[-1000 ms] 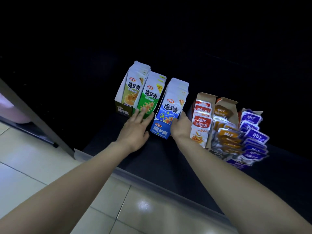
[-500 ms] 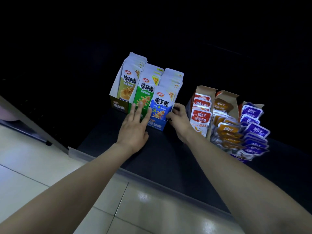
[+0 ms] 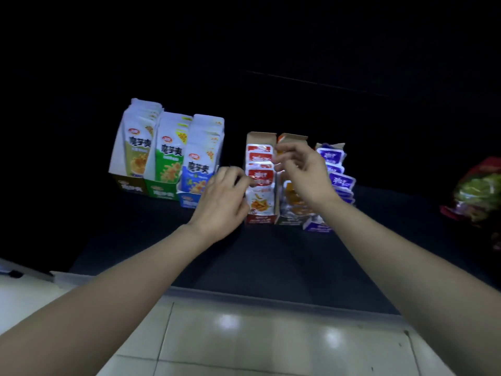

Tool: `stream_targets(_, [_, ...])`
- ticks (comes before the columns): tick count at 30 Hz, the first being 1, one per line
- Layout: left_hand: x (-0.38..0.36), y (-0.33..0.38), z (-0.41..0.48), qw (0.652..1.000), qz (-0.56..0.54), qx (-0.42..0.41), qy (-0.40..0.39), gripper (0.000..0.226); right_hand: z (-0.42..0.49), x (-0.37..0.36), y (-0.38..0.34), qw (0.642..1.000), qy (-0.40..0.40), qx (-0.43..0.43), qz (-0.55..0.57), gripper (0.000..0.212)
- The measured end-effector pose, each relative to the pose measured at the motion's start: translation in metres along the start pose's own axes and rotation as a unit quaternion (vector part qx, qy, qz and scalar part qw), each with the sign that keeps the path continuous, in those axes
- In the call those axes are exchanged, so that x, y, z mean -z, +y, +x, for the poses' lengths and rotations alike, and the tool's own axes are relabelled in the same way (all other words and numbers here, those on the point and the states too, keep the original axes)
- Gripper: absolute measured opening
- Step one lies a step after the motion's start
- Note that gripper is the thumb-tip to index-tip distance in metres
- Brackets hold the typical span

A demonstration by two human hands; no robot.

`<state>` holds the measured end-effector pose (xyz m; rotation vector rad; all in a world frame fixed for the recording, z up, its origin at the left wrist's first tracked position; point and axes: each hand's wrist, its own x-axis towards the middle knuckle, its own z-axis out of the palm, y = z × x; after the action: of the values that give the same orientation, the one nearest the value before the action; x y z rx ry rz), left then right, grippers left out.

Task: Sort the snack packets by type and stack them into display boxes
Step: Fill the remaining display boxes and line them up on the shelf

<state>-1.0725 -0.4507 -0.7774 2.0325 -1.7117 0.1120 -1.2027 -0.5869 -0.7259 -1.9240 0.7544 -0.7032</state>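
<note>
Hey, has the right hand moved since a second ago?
Yes. The right hand has left the blue display box and moved right, past the red box; it is now over the orange box.

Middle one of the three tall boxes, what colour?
Green; the middle tall box shows best in the head view.

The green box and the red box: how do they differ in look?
The green box holds tall, white-topped packets; the red box holds short, red-topped ones. The green box's packets stand close together; the red box's packets step down toward its front. Both are open cardboard boxes, filled, on the dark surface.
</note>
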Motion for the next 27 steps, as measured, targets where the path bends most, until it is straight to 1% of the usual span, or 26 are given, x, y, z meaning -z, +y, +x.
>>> stream_targets(3, [-0.006, 0.021, 0.030, 0.989, 0.023, -0.062, -0.129, 0.045, -0.001, 0.055, 0.015, 0.997, 0.031, 0.000, -0.072, 0.030])
stream_targets(4, [-0.006, 0.028, 0.041, 0.986, 0.033, -0.069, -0.149, 0.048, 0.001, 0.072, 0.021, 0.995, 0.052, -0.007, -0.082, 0.030])
stream_targets(5, [-0.006, 0.036, 0.051, 0.985, 0.041, -0.066, -0.156, 0.051, 0.000, 0.087, 0.027, 0.993, 0.080, -0.017, -0.087, 0.030])
stream_targets(7, [-0.011, 0.055, 0.064, 0.988, 0.042, -0.035, -0.143, 0.057, -0.007, 0.108, 0.043, 0.985, 0.141, -0.048, -0.089, 0.030])
stream_targets(8, [-0.017, 0.065, 0.067, 0.990, 0.034, -0.013, -0.140, 0.064, -0.014, 0.114, 0.053, 0.981, 0.158, -0.072, -0.085, 0.033])
stream_targets(9, [-0.023, 0.073, 0.066, 0.988, 0.025, 0.008, -0.151, 0.075, -0.023, 0.115, 0.065, 0.980, 0.152, -0.105, -0.071, 0.038])
stream_targets(11, [-0.039, 0.086, 0.059, 0.980, 0.019, 0.036, -0.196, 0.094, -0.044, 0.111, 0.087, 0.981, 0.077, -0.177, -0.020, 0.054])
stream_targets(13, [-0.047, 0.089, 0.053, 0.977, 0.025, 0.051, -0.208, 0.093, -0.058, 0.104, 0.102, 0.973, -0.003, -0.228, 0.037, 0.065])
stream_targets(15, [-0.044, 0.088, 0.053, 0.976, 0.036, 0.062, -0.203, 0.086, -0.062, 0.101, 0.114, 0.969, -0.058, -0.236, 0.037, 0.066])
stream_targets(16, [-0.041, 0.088, 0.055, 0.975, 0.044, 0.066, -0.207, 0.084, -0.062, 0.100, 0.118, 0.969, -0.070, -0.235, 0.027, 0.067])
stream_targets(19, [-0.034, 0.090, 0.062, 0.971, 0.069, 0.078, -0.218, 0.082, -0.054, 0.100, 0.135, 0.969, -0.061, -0.238, -0.018, 0.063])
stream_targets(22, [-0.041, 0.096, 0.061, 0.970, 0.049, 0.116, -0.210, 0.082, -0.047, 0.100, 0.148, 0.967, -0.076, -0.240, -0.040, 0.053])
stream_targets(24, [-0.048, 0.100, 0.054, 0.973, 0.034, 0.133, -0.185, 0.083, -0.044, 0.103, 0.152, 0.970, -0.069, -0.227, -0.061, 0.047])
stream_targets(27, [-0.055, 0.110, 0.041, 0.981, 0.043, 0.125, -0.139, 0.087, -0.050, 0.112, 0.154, 0.970, -0.058, -0.181, -0.151, 0.040])
